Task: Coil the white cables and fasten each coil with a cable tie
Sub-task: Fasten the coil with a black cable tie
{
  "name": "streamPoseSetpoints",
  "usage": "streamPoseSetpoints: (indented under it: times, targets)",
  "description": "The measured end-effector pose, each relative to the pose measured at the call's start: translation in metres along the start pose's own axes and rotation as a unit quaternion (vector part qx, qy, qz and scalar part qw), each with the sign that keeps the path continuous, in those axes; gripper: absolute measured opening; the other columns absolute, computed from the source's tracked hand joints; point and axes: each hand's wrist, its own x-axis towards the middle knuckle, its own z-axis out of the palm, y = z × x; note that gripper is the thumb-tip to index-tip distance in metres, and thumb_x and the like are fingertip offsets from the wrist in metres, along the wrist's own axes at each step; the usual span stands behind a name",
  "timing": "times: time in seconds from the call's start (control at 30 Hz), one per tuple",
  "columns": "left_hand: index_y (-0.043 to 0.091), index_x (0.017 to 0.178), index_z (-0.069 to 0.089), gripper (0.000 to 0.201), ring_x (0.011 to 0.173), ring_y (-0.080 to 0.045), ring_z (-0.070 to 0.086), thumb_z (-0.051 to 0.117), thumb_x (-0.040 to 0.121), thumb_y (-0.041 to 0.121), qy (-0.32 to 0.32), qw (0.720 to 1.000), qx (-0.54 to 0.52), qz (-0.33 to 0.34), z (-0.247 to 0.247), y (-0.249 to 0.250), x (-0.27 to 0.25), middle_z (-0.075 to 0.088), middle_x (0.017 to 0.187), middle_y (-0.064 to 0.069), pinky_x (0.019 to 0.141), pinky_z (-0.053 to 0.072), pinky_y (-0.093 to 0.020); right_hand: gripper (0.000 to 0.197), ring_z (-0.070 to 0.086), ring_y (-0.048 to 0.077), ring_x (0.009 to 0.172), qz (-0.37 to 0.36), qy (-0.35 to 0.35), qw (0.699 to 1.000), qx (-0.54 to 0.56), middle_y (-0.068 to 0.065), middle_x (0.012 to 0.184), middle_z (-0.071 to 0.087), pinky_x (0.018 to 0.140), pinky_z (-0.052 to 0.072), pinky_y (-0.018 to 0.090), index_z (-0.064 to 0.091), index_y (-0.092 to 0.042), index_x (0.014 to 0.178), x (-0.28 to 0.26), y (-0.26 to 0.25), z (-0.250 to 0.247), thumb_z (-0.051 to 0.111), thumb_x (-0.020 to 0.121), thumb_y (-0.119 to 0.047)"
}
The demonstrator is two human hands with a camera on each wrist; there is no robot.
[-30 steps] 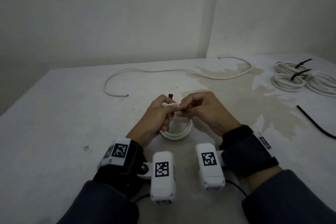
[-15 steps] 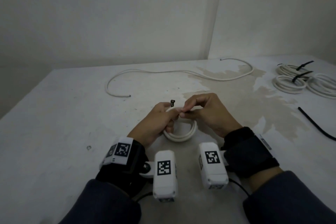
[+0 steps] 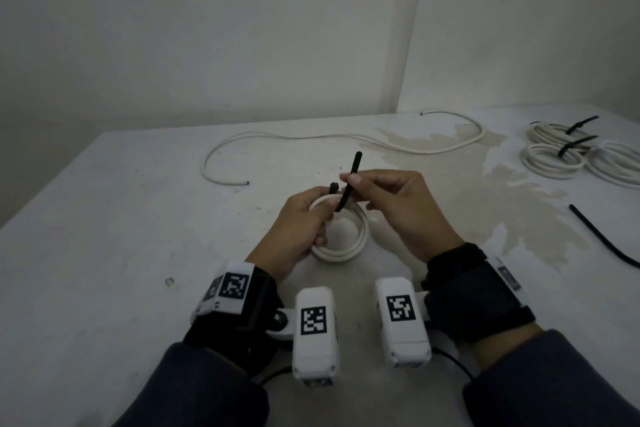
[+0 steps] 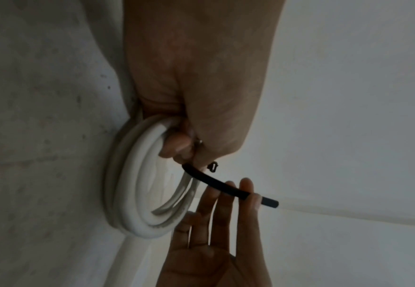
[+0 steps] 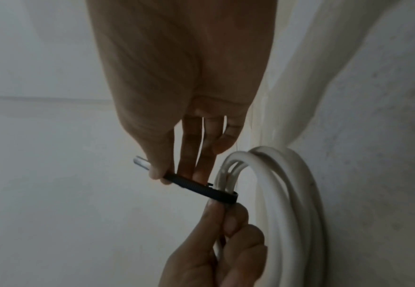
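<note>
White coil of cable (image 3: 346, 236) sits on the pale table (image 3: 104, 236) in the head view, its far edge raised in the left hand (image 3: 298, 222), whose fingers curl round the strands; the right hand (image 3: 398, 204) pinches the black cable tie (image 3: 349, 184) between thumb and forefinger, the strap slanting up past the fingertips; a loose white cable (image 3: 311, 139) trails across the far side, three tied coils (image 3: 554, 156) lie far right, and a spare black tie (image 3: 602, 239) lies near the right edge.

Left wrist view: the left hand (image 4: 196, 97) grips the coil (image 4: 137, 184) and the tie's head end; the tie (image 4: 226, 184) runs to the right hand's fingers (image 4: 245, 194).

Right wrist view: the right hand (image 5: 176, 97) pinches the ridged strap (image 5: 201, 188), other fingers fairly straight; the left hand (image 5: 216, 242) clamps the coil (image 5: 287, 213) where the tie meets it.
</note>
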Motion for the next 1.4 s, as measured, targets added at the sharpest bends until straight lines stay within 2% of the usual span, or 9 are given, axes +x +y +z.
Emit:
streamPoseSetpoints:
  times: [0.13, 0.27, 0.4, 0.5, 0.57, 0.63, 0.87, 1.27, 1.4]
  targets:
    - [0.006, 0.108, 0.062, 0.018, 0.038, -0.002, 0.031, 0.048, 0.098, 0.011, 0.005, 1.0, -0.012, 0.013, 0.0, 0.001, -0.001, 0.043, 0.063, 0.0, 0.038, 0.03, -0.015, 0.019, 0.068, 0.004, 0.065, 0.015, 0.021, 1.0, 0.003, 0.001, 0.07, 0.072, 0.06, 0.047, 0.012, 0.068, -0.009, 0.106, 0.001, -0.003, 0.003, 0.064, 0.088, -0.006]
    - [0.008, 0.107, 0.064, 0.019, 0.041, -0.004, 0.032, 0.049, 0.098, 0.012, 0.013, 0.999, -0.001, 0.032, 0.001, 0.001, -0.001, 0.045, 0.065, 0.001, 0.04, 0.03, -0.016, 0.017, 0.067, 0.014, 0.063, 0.038, 0.025, 0.998, 0.039, 0.01, 0.068, 0.07, 0.059, 0.049, 0.018, 0.053, -0.013, 0.103, 0.002, -0.004, 0.002, 0.062, 0.09, -0.005]
    - [0.008, 0.109, 0.067, 0.02, 0.04, -0.003, 0.033, 0.051, 0.097, 0.012, 0.022, 0.999, -0.003, 0.042, 0.001, -0.002, 0.0, 0.047, 0.063, 0.004, 0.04, 0.03, -0.016, 0.018, 0.064, 0.008, 0.059, 0.016, 0.035, 0.999, 0.02, 0.007, 0.075, 0.066, 0.051, 0.042, 0.009, 0.064, -0.013, 0.103, 0.001, -0.007, 0.004, 0.06, 0.09, -0.001]
    - [0.008, 0.108, 0.068, 0.021, 0.04, -0.003, 0.032, 0.05, 0.098, 0.013, 0.027, 0.998, -0.01, 0.048, 0.001, -0.003, 0.001, 0.046, 0.056, 0.01, 0.04, 0.03, -0.015, 0.021, 0.067, 0.004, 0.065, 0.001, 0.04, 0.999, 0.033, -0.002, 0.076, 0.071, 0.057, 0.046, 0.009, 0.069, -0.012, 0.106, 0.001, -0.007, 0.006, 0.058, 0.092, -0.002]
    - [0.008, 0.108, 0.068, 0.023, 0.041, -0.003, 0.032, 0.048, 0.098, 0.012, 0.033, 0.998, -0.008, 0.053, 0.0, -0.004, 0.002, 0.045, 0.057, 0.008, 0.04, 0.03, -0.016, 0.023, 0.068, 0.006, 0.066, 0.013, 0.024, 0.999, 0.023, 0.003, 0.073, 0.072, 0.062, 0.047, 0.01, 0.068, -0.011, 0.111, 0.0, -0.005, 0.006, 0.062, 0.09, -0.004]
    - [0.01, 0.109, 0.069, 0.024, 0.042, -0.004, 0.033, 0.049, 0.098, 0.011, 0.044, 0.997, -0.01, 0.056, 0.0, -0.004, 0.002, 0.045, 0.059, 0.007, 0.041, 0.031, -0.017, 0.026, 0.065, 0.004, 0.059, 0.04, 0.029, 0.999, 0.013, 0.007, 0.068, 0.07, 0.054, 0.042, 0.007, 0.066, -0.01, 0.114, 0.0, -0.004, 0.005, 0.062, 0.089, -0.004]
    - [0.016, 0.104, 0.07, 0.023, 0.043, -0.006, 0.032, 0.049, 0.098, 0.01, 0.029, 0.997, -0.008, 0.076, 0.002, -0.002, 0.0, 0.048, 0.052, 0.014, 0.041, 0.03, -0.019, 0.018, 0.052, 0.005, 0.045, 0.064, 0.046, 0.996, -0.028, 0.015, 0.063, 0.061, 0.043, 0.034, 0.007, 0.072, -0.003, 0.096, -0.001, -0.005, 0.005, 0.058, 0.086, 0.004]
    - [0.017, 0.102, 0.069, 0.023, 0.039, -0.005, 0.033, 0.049, 0.098, 0.008, 0.023, 0.996, 0.002, 0.088, 0.002, 0.0, 0.0, 0.047, 0.051, 0.013, 0.039, 0.031, -0.017, 0.018, 0.052, 0.023, 0.059, 0.044, 0.035, 0.996, -0.063, 0.013, 0.058, 0.061, 0.044, 0.034, 0.011, 0.075, -0.013, 0.094, 0.002, 0.001, 0.007, 0.062, 0.087, -0.002]
    - [0.016, 0.103, 0.07, 0.023, 0.039, -0.005, 0.033, 0.049, 0.098, 0.007, 0.025, 0.996, 0.008, 0.09, 0.001, -0.001, 0.0, 0.048, 0.051, 0.013, 0.039, 0.032, -0.017, 0.018, 0.051, 0.019, 0.057, 0.035, 0.028, 0.997, -0.062, 0.017, 0.063, 0.063, 0.046, 0.036, 0.012, 0.075, -0.011, 0.096, 0.002, 0.002, 0.007, 0.061, 0.088, -0.002]
